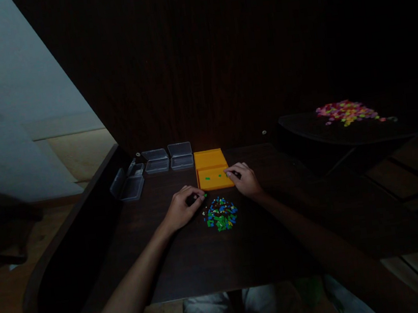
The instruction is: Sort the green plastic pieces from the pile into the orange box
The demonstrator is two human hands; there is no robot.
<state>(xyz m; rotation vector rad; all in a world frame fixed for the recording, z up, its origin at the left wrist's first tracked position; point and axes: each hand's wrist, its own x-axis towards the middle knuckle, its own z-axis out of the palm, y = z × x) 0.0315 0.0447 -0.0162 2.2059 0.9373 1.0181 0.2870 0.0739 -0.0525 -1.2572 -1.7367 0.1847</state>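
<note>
An open yellow box (209,157) lies on the dark table with a few small green pieces (208,178) in its near half. Over that half's right edge is my right hand (246,180), thumb and fingertips pinched on a small green piece that is mostly hidden. Left of the box's near corner, my left hand (184,206) holds a small green toy brick (205,195) between thumb and fingertips. A loose pile of tiny green, blue, white and brown bricks (221,215) is spread on the table just below both hands.
Several clear plastic cases stand with lids raised along the left and back, among them one case (182,161) beside the yellow box. A heap of pink, yellow and orange pieces (349,111) rests on a dark surface (305,126) to the right. A dark panel (197,65) rises behind.
</note>
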